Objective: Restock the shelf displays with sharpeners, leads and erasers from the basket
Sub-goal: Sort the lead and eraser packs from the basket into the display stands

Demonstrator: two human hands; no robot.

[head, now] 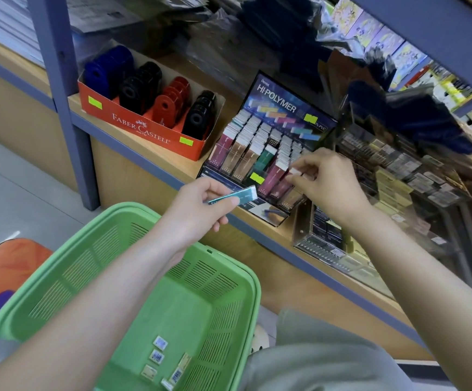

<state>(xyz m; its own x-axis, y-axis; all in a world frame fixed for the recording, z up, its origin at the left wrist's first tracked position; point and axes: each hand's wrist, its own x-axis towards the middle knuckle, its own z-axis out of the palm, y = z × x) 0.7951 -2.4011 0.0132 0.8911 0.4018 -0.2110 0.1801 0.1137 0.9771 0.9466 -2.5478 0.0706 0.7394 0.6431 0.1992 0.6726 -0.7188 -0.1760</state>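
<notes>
My left hand (201,206) pinches a teal lead case (236,195) just in front of the shelf edge. At the right end of the black Hi-Polymer lead display (268,142), my right hand (328,184) pinches the white top of a maroon lead case (294,173) standing in its slot. A green basket (68,266) sits below my arms, with several small erasers (158,356) on its bottom. A red Faber-Castell box (144,128) with blue, black and red sharpeners (170,105) stands to the left on the same shelf.
A clear acrylic rack (328,241) of small boxes stands right of the lead display. A blue shelf post (68,103) rises at left. An orange cushion (6,266) lies on the floor by the basket. Another shelf board (426,29) hangs overhead at right.
</notes>
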